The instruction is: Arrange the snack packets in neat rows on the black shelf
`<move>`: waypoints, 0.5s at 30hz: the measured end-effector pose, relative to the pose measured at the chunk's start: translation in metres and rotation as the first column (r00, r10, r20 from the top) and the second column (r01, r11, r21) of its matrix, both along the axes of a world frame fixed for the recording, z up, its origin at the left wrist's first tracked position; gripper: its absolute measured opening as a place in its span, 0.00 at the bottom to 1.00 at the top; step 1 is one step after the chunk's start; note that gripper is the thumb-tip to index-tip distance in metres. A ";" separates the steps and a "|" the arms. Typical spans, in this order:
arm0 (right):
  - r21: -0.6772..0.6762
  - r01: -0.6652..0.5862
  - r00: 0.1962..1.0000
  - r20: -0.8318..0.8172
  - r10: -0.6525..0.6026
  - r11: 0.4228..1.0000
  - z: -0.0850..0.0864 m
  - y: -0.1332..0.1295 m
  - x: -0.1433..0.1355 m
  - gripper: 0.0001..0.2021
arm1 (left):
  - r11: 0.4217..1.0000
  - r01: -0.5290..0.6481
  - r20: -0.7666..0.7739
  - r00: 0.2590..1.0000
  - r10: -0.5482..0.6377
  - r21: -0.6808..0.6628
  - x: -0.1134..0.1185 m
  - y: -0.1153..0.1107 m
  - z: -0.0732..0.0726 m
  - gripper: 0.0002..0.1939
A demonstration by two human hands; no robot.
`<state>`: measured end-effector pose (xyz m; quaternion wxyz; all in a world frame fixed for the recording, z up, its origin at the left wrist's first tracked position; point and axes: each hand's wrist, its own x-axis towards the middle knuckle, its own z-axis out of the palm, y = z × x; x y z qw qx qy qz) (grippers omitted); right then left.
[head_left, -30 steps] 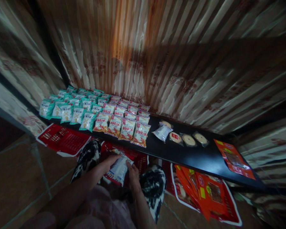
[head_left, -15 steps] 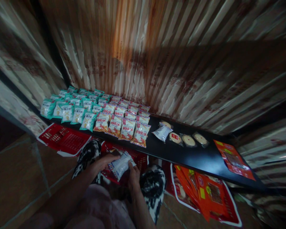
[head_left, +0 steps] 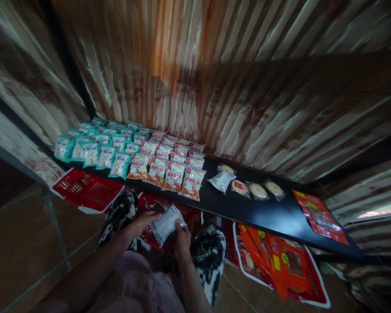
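Between my hands, above a red basket, is a silvery-white snack packet (head_left: 167,222) with striped ends, its plain back side up. My left hand (head_left: 146,221) is closed at its left edge, with the fingertips partly behind it. My right hand (head_left: 183,238) pinches the right edge, thumb on top. In front of me on the black shelf (head_left: 221,208) stand rows of red-and-white snack packets (head_left: 192,182). Green-and-white snack packets (head_left: 107,155) fill the left end. A similar silvery packet (head_left: 221,180) lies farther right, partly over a round wrapped item.
Round wrapped items (head_left: 258,191) and an orange-red packet (head_left: 319,216) lie on the shelf's right part. Below are a red basket (head_left: 97,193) at left and another basket (head_left: 324,295) with orange packets (head_left: 288,265) at right. Corrugated sheeting (head_left: 241,100) rises behind the shelf.
My left hand has shifted slightly left along the packet, and the packet has turned a little. My right hand keeps its grip. The things on the shelf have not moved.
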<state>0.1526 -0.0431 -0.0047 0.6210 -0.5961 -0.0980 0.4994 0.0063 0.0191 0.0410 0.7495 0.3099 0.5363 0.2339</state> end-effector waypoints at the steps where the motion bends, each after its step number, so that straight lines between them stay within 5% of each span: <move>1: 0.003 -0.001 1.000 -0.006 0.001 1.000 -0.001 0.000 0.000 0.24 | 1.000 -0.010 0.014 1.000 0.010 -0.003 -0.001 -0.001 0.000 0.29; 9: -0.028 0.029 0.997 -0.065 -0.030 0.999 0.008 -0.002 -0.005 0.22 | 0.995 -0.103 0.157 0.982 0.104 -0.016 -0.002 -0.006 -0.015 0.29; 15: -0.049 0.036 0.994 -0.103 -0.041 0.998 0.013 -0.007 -0.016 0.23 | 0.979 -0.201 0.097 0.975 0.202 -0.024 0.001 -0.011 -0.012 0.30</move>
